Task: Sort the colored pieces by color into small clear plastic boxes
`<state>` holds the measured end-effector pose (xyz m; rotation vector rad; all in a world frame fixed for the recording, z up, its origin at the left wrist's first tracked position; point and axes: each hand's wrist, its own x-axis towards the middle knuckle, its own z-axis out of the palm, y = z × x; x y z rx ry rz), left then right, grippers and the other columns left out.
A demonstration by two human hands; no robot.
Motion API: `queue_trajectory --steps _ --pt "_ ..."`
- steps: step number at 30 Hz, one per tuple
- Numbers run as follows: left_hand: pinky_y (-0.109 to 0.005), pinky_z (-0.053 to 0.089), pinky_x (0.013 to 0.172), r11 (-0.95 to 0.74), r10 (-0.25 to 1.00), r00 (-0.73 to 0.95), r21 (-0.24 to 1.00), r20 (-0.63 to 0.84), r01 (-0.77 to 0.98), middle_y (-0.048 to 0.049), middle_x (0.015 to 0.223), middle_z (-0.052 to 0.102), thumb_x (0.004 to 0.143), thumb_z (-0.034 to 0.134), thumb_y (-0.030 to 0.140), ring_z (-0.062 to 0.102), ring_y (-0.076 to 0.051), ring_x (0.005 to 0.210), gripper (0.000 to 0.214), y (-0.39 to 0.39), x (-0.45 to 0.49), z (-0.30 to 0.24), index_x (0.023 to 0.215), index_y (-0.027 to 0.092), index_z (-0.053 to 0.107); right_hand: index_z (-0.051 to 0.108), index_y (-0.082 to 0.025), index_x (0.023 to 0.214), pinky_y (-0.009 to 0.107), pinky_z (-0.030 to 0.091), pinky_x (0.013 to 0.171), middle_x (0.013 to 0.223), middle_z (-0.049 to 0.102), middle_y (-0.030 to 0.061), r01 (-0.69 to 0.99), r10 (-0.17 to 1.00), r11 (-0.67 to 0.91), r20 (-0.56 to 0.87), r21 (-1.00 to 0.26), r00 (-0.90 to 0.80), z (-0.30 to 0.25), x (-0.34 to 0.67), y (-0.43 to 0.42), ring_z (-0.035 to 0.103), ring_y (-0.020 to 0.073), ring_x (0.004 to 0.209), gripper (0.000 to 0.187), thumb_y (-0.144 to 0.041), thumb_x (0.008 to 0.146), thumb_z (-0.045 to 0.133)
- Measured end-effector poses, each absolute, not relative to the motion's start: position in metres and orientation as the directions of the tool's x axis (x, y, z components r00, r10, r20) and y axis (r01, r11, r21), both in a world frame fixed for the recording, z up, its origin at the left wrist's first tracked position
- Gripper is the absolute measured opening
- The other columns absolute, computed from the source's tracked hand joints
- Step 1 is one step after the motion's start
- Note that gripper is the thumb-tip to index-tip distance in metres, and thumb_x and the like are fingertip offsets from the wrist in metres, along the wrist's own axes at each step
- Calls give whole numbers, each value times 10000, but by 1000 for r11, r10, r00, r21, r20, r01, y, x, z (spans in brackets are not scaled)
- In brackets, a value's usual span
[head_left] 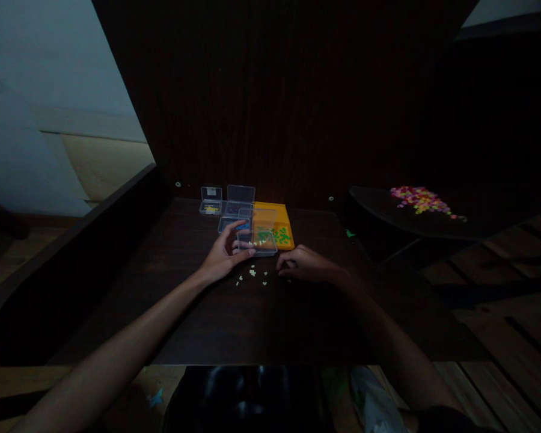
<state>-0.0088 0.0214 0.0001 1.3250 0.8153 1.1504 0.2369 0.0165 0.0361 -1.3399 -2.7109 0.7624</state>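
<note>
"Gripping the clear box [268,252] by its left end: is that what the left hand [225,252] does?"

"It looks so. The thumb lies along the front edge and the fingers are half spread round the side. The box's lid stands up, and a few pale pieces [252,243] show inside."

"And the right hand [301,263]?"

"Low over the table [171,282], near the box's right corner, fingers curled in. Whether they pinch anything cannot be told."

"How is such fiddly work best done?"

"Probably with the box held level, and the loose bits [252,273] in front of it picked up by the fingertips; a low sweep could scatter them."

"What do the other containers hold?"

"Green pieces [283,235] in the orange tray [277,206], just behind the clear box; blue pieces [242,227] in a low box [220,226] beside the tray; yellow pieces [211,210] in the small box [211,192] at far left. Another lidded box [241,193] stands open between; its contents are too dark to tell."

"And further out?"

"A heap of bright pieces [419,200] on the right-hand shelf [374,204]."
</note>
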Motion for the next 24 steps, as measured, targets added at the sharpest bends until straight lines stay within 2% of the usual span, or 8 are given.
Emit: queue_trajectory --steps 14,18,24 --pt "-385 567 847 -150 939 286 975 192 -162 -100 1275 537 664 810 237 651 -163 896 739 22 -9 -1 1312 268 456 659 -173 809 218 274 567 583 511 -64 755 766 435 -240 -491 -597 32 240 21 461 93 574 98 -257 803 708" --pt "-395 573 839 -131 944 278 977 175 -169 -102 1272 543 656 816 233 650 -167 894 738 22 -9 0 1304 263 465 663 -179 822 220 277 578 589 503 -64 757 767 444 -233 -480 -597 29 243 23 441 95 578 123 -293 803 706" --pt "-334 570 821 -119 946 279 976 168 -182 -100 1277 534 651 823 220 645 -143 884 743 22 -9 1 1300 254 462 682 -175 894 222 310 604 612 510 -55 745 766 469 -202 -474 -611 33 245 21 466 100 592 173 -330 820 687"
